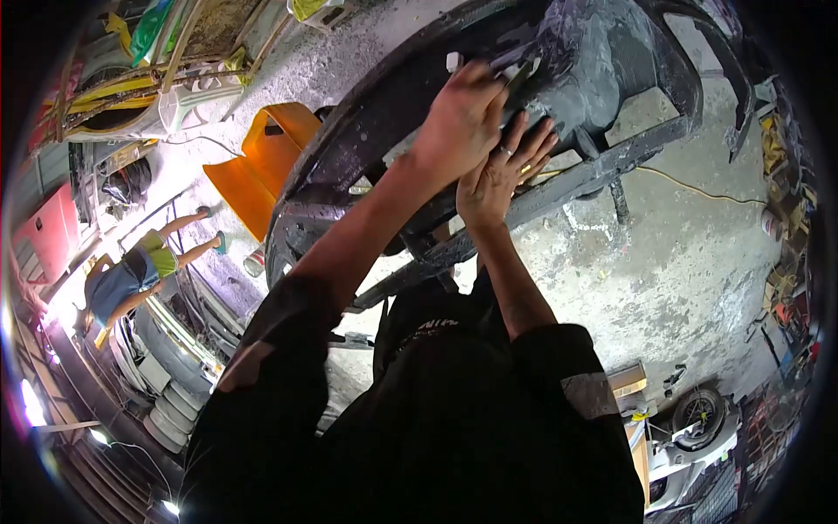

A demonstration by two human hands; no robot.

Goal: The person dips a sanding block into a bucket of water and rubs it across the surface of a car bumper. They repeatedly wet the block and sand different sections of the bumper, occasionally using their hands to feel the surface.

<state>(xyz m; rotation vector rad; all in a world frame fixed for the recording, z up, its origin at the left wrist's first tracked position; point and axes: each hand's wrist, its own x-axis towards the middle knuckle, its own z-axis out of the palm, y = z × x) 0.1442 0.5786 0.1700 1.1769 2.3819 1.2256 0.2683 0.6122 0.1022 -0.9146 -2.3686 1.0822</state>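
Observation:
A large black car bumper (pixel 367 113) spans the upper middle of the head view, its surface smeared grey and scuffed around a dull patch (pixel 594 87). My left hand (pixel 463 118) is closed, knuckles up, over the bumper. Pale bits of a small object (pixel 454 62) stick out around its fingers; I cannot tell what kind it is. Just below and to the right, my right hand (pixel 502 175) lies on the bumper's dark surface with fingers spread, a ring on one of them. Both forearms reach up from black sleeves, with the hands nearly touching.
An orange panel (pixel 262 166) stands left of the bumper. Another person (pixel 131 279) is farther left, near stacked car parts (pixel 170 410). A yellow cord (pixel 698 189) crosses the concrete floor (pixel 672 253). Boxes and a wheel (pixel 698 417) are at the lower right.

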